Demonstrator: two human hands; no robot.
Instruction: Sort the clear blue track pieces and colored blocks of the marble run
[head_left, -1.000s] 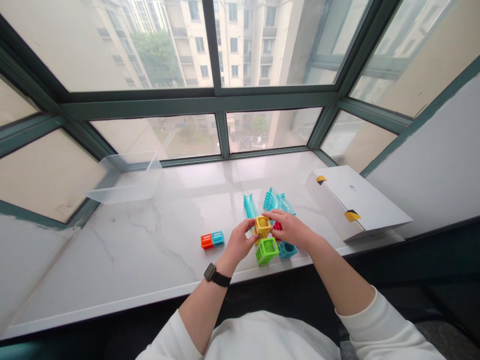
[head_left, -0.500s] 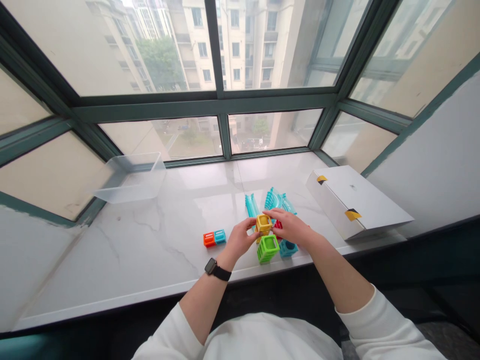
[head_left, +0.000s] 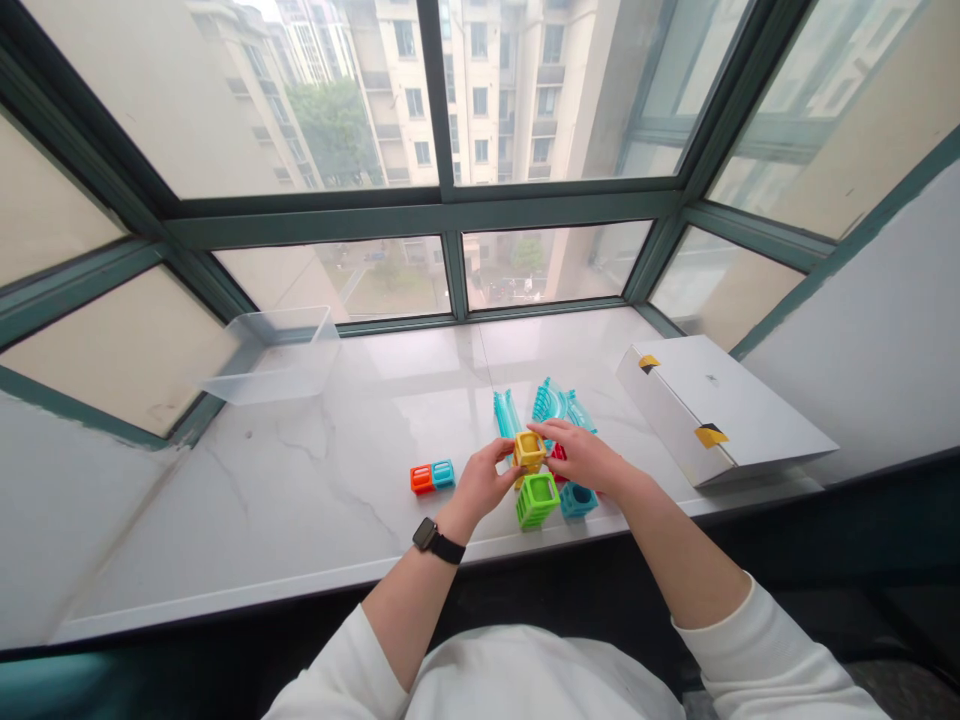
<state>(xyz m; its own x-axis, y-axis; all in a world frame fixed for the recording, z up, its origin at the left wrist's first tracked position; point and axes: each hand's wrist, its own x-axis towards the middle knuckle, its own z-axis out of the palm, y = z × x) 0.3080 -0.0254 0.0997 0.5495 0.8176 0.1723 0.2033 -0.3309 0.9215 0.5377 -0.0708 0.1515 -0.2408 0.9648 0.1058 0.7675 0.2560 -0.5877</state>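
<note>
The fingers of the left hand (head_left: 480, 482) close on a yellow hollow block (head_left: 529, 450); the right hand's (head_left: 577, 458) curled fingers (head_left: 544, 430) seem to touch it too. Just below the fingers sit a green block (head_left: 538, 500) and a blue block (head_left: 579, 499), with teal track pieces (head_left: 551, 405) beyond the fingertips.

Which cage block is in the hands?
The yellow cage block, held between the left hand and right hand; the green cage block and blue cage block sit on the marble windowsill.
</note>
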